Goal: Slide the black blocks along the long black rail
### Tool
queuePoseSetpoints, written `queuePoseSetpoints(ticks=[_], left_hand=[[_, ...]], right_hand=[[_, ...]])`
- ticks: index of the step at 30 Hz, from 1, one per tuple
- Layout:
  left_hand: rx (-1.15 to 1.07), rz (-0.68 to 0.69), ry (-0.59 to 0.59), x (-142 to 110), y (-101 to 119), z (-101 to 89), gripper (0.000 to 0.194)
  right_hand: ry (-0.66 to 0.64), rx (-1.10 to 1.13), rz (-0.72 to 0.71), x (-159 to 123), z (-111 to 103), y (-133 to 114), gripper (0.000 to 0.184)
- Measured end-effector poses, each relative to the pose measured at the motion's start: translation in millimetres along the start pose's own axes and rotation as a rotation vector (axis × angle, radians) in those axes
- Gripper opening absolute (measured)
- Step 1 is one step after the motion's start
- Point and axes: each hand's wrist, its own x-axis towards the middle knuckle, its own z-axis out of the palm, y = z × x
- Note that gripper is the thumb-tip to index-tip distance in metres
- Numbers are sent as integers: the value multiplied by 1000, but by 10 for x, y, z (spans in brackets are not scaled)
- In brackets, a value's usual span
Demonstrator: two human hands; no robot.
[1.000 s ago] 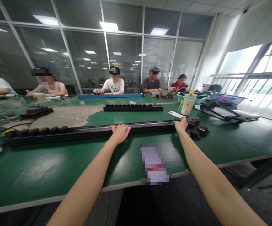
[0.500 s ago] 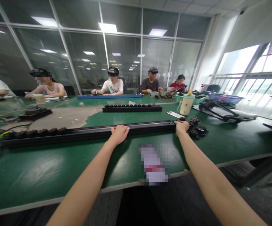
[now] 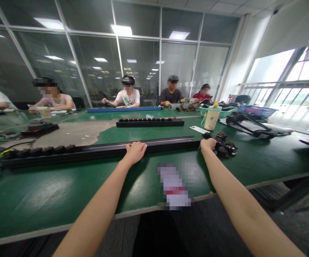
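One green table (image 3: 63, 192), glass-walled room

I see a green table (image 3: 63, 192) carrying a long black rail (image 3: 95, 150), a second black strip (image 3: 150, 123), a blue bar (image 3: 124, 109), a cream mug (image 3: 211, 119) and small black parts (image 3: 225, 148).

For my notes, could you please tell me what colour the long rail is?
Black; the long rail shows best in the head view.

A long green table (image 3: 50, 192) fills an office with a glass partition wall (image 3: 133, 67) at the back, lit ceiling panels (image 3: 179, 35) overhead, bright windows (image 3: 285, 85) with a railing on the right, a white roller blind (image 3: 290, 28) above them, and dark floor (image 3: 290, 225) below.
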Motion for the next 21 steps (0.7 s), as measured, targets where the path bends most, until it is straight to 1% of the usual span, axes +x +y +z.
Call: queuePoseSetpoints(ticks=[5, 7, 9, 10, 14, 16, 19, 21], left_hand=[[3, 4, 4, 14, -18, 24, 43], [1, 9, 5, 19, -26, 32, 43], [-1, 13, 8, 19, -29, 37, 44], [-2, 13, 10, 18, -29, 37, 44], [-6, 11, 7, -1, -4, 34, 41], [3, 2, 17, -20, 14, 25, 40], [-5, -19, 60, -48, 16, -10, 39], [-22, -29, 107, -53, -17, -51, 39]], right_hand=[[35, -5, 154, -13, -42, -104, 41], [62, -7, 159, -10, -45, -166, 44], [74, -23, 95, -20, -36, -229, 48], [70, -28, 39, -32, -26, -258, 50], [24, -47, -232, -117, 32, -349, 52], [-9, -71, -341, -165, 63, -371, 53], [-71, -130, -455, -231, 113, -365, 52], [-118, -175, -477, -271, 151, -337, 51]])
